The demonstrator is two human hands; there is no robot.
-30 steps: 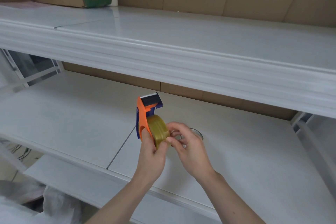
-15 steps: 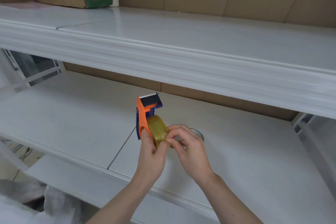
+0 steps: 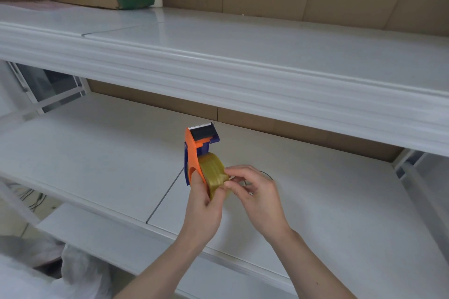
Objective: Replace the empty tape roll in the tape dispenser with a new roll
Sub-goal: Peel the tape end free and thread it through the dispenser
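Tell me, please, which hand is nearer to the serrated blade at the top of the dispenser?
Left. The left hand holds the dispenser's orange frame directly below the serrated blade; the right hand picks at the tape roll, lower and further right.

Soft even light, faint shadows, wide-angle edge bending.

Left hand (image 3: 203,204) was closed in a grip, forearm extending toward 7 o'clock. Right hand (image 3: 258,195) pinched at 9 o'clock, fingers curled.
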